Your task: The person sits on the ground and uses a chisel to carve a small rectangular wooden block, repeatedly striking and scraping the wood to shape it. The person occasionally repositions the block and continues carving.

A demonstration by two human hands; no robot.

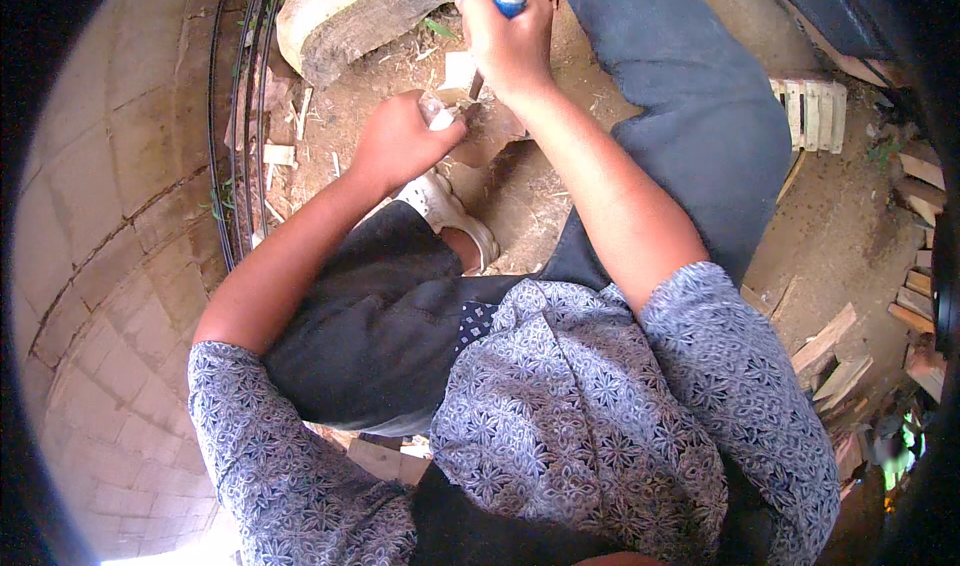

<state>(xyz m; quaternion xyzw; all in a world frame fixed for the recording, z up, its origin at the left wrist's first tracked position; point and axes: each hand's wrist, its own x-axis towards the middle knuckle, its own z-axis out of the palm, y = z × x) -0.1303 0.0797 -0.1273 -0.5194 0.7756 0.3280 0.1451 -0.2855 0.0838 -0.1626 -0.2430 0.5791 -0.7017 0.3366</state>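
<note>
My right hand is closed around a blue-handled tool, whose rounded end shows a metallic cap. Below the fist a short length of dark, narrow blade is visible, pointing down toward a pale wood block. My left hand is just left of it, fingers wrapped round a small pale piece of wood. Both hands work close together over a brownish wooden surface. Its extent is partly hidden by my hands. Whether the blade touches the wood cannot be made out.
A large rough-cut log lies beyond my hands. Wood chips litter the dirt floor, and black cables run along the tiled wall at left. My shoe is beneath. Slatted wood pieces and wood scraps lie to the right.
</note>
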